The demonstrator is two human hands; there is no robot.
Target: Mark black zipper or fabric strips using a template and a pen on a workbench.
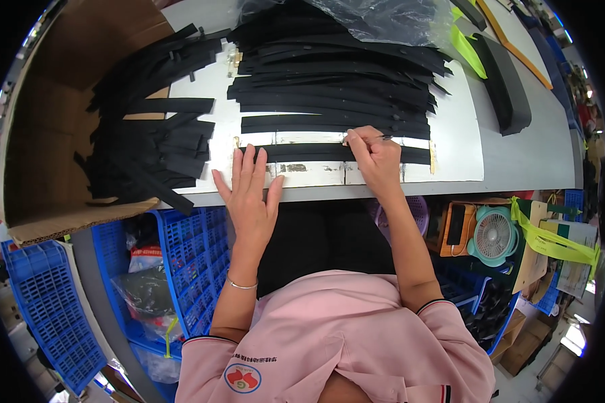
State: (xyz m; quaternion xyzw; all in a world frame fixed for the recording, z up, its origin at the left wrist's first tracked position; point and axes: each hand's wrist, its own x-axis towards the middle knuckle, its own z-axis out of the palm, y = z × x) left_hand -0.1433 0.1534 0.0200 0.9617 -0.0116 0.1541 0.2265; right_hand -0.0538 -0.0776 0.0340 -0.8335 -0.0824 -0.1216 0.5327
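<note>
A black fabric strip (309,153) lies straight across a white board (458,151) close to the table's front edge. My left hand (250,191) rests flat at the strip's left end, its fingers spread and pressing on it. My right hand (378,161) is closed in a writing grip over the strip, right of its middle. A slim pen (385,137) is pinched in it; the dark back end shows and the fingers hide most of the rest. Dark lines cross the board below the strip. Beyond it, many more black strips (329,84) lie side by side in a layered pile.
At the left, an open cardboard box (30,134) has loose black strips (154,148) spilling from it. Clear plastic film (390,20) covers the far strips. A long black block (501,84) lies at the right. Below the table stand blue crates (191,269) and a small green fan (494,235).
</note>
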